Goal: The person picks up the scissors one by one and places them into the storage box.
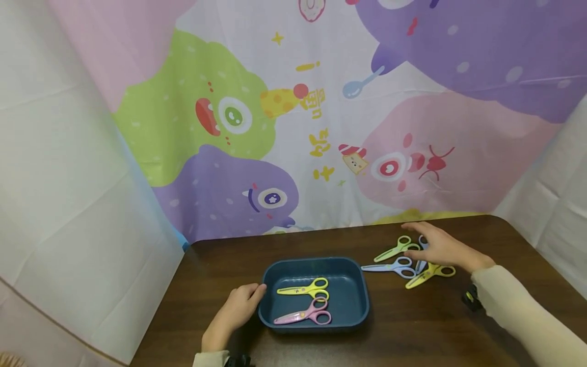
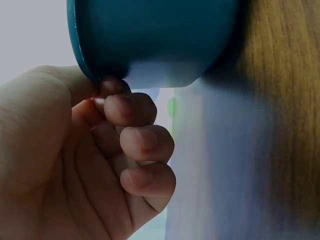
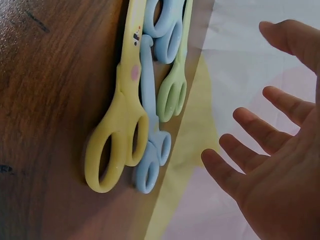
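On the brown counter (image 1: 412, 321), the left hand (image 1: 235, 309) holds the left end of a dark blue tray (image 1: 316, 329) containing yellow scissors (image 1: 295, 290) and pink scissors (image 1: 293, 317), while the right hand (image 1: 442, 247) hovers over green scissors (image 1: 390, 252), two blue pairs (image 1: 386, 267) and another yellow pair (image 1: 423, 277).

Table (image 1: 220, 265): before the backdrop (image 1: 337, 201), between the left side curtain (image 1: 69, 204) and right side curtain (image 1: 557, 199).
Tray (image 1: 347, 300): on the table, left of the loose scissors.
In the tray: rear scissors (image 1: 304, 290), with front scissors (image 1: 303, 314) before them.
Right of the tray: leftmost loose scissors (image 1: 393, 267), tips beside its rim; rearmost loose scissors (image 1: 398, 250) behind them; nearest loose scissors (image 1: 424, 278) in front, to the right; middle loose scissors (image 3: 148, 85) between.
Left hand (image 1: 236, 308): at the tray's left wall.
Right hand (image 1: 447, 250): above the loose scissors' right side.
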Demonstrator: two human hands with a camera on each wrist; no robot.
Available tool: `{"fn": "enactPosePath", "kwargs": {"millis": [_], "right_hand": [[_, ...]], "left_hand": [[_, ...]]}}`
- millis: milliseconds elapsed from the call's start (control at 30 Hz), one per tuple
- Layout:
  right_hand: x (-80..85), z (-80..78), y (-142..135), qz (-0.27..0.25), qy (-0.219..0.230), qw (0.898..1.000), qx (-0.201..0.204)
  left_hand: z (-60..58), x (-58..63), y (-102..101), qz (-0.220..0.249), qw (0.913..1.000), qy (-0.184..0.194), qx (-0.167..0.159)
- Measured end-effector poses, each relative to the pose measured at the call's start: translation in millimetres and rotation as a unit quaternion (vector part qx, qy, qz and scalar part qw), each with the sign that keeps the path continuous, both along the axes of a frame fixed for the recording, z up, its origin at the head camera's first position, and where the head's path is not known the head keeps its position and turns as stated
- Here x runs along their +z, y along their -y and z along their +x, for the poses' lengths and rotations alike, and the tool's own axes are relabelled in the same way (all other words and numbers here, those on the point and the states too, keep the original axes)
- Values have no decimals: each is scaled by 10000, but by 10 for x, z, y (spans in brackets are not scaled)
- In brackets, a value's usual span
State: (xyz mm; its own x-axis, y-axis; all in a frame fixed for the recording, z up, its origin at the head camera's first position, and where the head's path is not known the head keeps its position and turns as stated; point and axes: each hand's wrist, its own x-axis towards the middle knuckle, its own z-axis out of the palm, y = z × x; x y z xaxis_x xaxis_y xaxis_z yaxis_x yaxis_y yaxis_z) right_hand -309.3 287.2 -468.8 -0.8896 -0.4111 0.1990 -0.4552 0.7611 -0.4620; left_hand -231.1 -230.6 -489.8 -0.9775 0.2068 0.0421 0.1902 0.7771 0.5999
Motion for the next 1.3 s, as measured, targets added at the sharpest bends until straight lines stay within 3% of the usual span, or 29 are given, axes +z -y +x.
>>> {"fn": "enactPosePath", "kwargs": {"millis": [600, 1300], "right_hand": [[-130, -110, 7, 103, 167, 9998, 64], [-135, -132, -102, -14, 37, 10000, -59]], "left_hand": [[69, -51, 10, 127, 9999, -87, 75], [40, -11, -15, 128, 9998, -153, 51]]}}
